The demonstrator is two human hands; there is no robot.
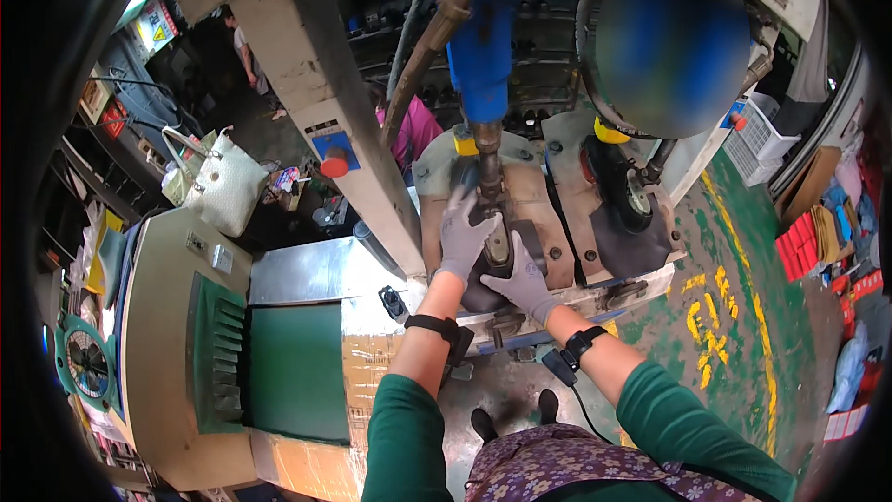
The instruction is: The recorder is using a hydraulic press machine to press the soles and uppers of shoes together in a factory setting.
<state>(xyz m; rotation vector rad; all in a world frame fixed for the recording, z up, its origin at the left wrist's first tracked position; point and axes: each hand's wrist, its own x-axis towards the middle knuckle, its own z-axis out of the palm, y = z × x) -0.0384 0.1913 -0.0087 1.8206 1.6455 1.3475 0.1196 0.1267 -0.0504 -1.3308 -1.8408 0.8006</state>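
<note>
A black shoe (499,268) with a metal plate set in its top opening sits under the left press head (489,144), on the machine's worn pad. My left hand (463,237), in a grey glove, lies along the shoe's left side, fingers reaching toward the press rod and thumb against the shoe. My right hand (526,284), gloved too, grips the near right side, its thumb pointing up. The fingers of my right hand are partly hidden behind the shoe. A second black shoe (624,188) stands at the right station beneath another press arm.
A pillar with a red button (334,164) rises left of the press; a second red button (738,120) is on the right pillar. At left stands a beige machine (172,335) with a green belt (295,367). A white crate (757,141) stands at the far right.
</note>
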